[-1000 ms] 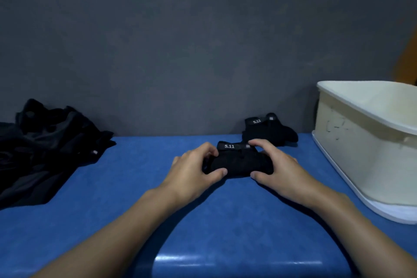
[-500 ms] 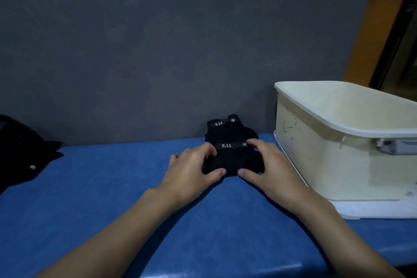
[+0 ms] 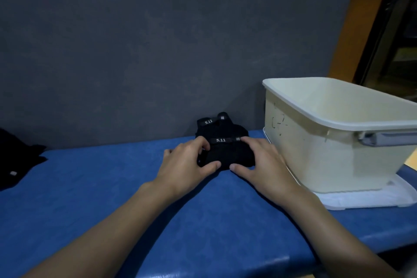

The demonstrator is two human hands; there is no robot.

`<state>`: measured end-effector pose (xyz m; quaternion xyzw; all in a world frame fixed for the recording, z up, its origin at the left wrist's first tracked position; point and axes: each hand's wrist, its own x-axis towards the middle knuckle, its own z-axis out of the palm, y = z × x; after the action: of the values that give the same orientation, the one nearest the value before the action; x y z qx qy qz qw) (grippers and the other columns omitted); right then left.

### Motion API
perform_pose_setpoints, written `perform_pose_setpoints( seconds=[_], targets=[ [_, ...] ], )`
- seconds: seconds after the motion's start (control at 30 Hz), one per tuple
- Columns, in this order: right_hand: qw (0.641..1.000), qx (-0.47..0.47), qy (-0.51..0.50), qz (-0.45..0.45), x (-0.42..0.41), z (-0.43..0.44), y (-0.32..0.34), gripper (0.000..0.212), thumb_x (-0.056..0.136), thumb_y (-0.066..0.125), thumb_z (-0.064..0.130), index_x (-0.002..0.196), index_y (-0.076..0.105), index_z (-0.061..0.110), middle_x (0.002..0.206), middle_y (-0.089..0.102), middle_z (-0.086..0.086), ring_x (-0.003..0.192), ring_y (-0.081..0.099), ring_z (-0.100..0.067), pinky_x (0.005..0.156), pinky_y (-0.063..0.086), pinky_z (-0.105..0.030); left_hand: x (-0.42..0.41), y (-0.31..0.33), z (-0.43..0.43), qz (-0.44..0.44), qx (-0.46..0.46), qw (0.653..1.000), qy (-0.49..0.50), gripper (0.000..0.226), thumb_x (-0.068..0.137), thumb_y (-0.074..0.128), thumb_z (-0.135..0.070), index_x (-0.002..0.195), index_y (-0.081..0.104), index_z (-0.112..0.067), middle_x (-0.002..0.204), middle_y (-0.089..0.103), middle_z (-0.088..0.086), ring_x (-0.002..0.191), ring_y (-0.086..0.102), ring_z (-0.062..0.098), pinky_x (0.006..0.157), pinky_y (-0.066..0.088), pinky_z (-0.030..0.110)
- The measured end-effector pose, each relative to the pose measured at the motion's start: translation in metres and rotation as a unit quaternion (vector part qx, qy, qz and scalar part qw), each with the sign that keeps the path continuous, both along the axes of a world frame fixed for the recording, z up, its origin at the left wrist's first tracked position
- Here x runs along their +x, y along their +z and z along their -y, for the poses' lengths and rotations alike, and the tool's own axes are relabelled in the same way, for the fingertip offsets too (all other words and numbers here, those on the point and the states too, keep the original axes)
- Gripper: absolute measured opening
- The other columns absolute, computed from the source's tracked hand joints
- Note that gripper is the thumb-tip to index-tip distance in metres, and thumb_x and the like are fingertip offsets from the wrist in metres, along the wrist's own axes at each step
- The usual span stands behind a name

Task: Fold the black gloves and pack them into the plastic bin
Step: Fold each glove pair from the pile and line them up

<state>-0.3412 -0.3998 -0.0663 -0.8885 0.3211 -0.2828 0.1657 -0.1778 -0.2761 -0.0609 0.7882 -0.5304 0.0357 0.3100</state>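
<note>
Both forearms enter from the lower edge and converge on a folded glove (image 3: 225, 154) that lies on the table (image 3: 101, 198) just left of the bin (image 3: 316, 146).

Left hand (image 3: 187, 166): palm down, thumb laid along the glove's near edge, fingers curled over the end farthest from the bin, so that the bundle is gripped between thumb and fingertips.

Right hand (image 3: 264, 165): a mirrored pose, thumb at the near edge, index finger reaching over the far edge beside the band printed "5.11", the other fingers curled round the end nearest the bin. The two thumb tips point toward each other and lie apart. The outer fingers of each hand are hidden behind the hand's back.

A second glove (image 3: 217, 125), also folded and marked "5.11", lies left of the bin and farther back, against the wall (image 3: 158, 52). It meets the held glove, but the boundary between the two black shapes is hard to make out.

The bin stands on a white lid (image 3: 361, 201) and bears a grey handle (image 3: 388, 139) under its near rim. Its right part is cut off by the frame edge, and its floor is hidden behind the near wall. Far left of the bin, a black pile (image 3: 15, 160) is also cut off, and its items cannot be told apart.
</note>
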Motion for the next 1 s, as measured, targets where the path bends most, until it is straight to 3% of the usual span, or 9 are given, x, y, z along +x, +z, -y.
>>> perform_pose_setpoints(
  seconds=[0.23, 0.43, 0.83, 1.0],
  targets=[
    [0.998, -0.052, -0.028, 0.000, 0.001, -0.010, 0.007, 0.072, 0.078, 0.068, 0.056, 0.140, 0.042, 0.032, 0.141, 0.038, 0.006, 0.132, 0.031, -0.016, 0.112, 0.028, -0.034, 0.001, 0.004, -0.006, -0.020, -0.028, 0.999, -0.017, 0.033, 0.081, 0.069, -0.055, 0.102, 0.052, -0.037, 0.108, 0.054, -0.018, 0.101, 0.055, 0.006, 0.096, 0.042, 0.042],
    [0.997, -0.075, -0.023, 0.005, 0.021, -0.039, 0.017, 0.066, 0.082, 0.065, 0.055, 0.140, 0.042, 0.031, 0.142, 0.037, 0.007, 0.134, 0.028, -0.015, 0.109, 0.023, -0.033, 0.019, 0.013, -0.034, -0.033, -0.029, 0.999, -0.025, 0.029, 0.084, 0.066, -0.056, 0.102, 0.052, -0.038, 0.108, 0.055, -0.017, 0.105, 0.055, 0.006, 0.097, 0.046, 0.045],
    [0.988, 0.008, 0.154, -0.004, 0.108, -0.148, 0.030, 0.051, 0.085, 0.062, 0.052, 0.131, 0.047, 0.035, 0.133, 0.043, 0.014, 0.128, 0.032, -0.011, 0.106, 0.026, -0.032, 0.074, 0.038, -0.162, 0.011, -0.008, 0.997, 0.073, 0.019, 0.085, 0.068, -0.047, 0.094, 0.056, -0.036, 0.097, 0.060, -0.016, 0.101, 0.058, 0.011, 0.093, 0.047, 0.044],
    [0.974, 0.055, 0.220, -0.025, 0.152, -0.191, 0.027, 0.047, 0.085, 0.061, 0.053, 0.127, 0.048, 0.037, 0.133, 0.046, 0.012, 0.129, 0.034, -0.014, 0.107, 0.028, -0.036, 0.103, 0.045, -0.225, 0.054, -0.015, 0.989, 0.135, 0.021, 0.086, 0.070, -0.040, 0.097, 0.062, -0.025, 0.093, 0.058, -0.013, 0.096, 0.059, 0.017, 0.088, 0.048, 0.038]
  ],
)
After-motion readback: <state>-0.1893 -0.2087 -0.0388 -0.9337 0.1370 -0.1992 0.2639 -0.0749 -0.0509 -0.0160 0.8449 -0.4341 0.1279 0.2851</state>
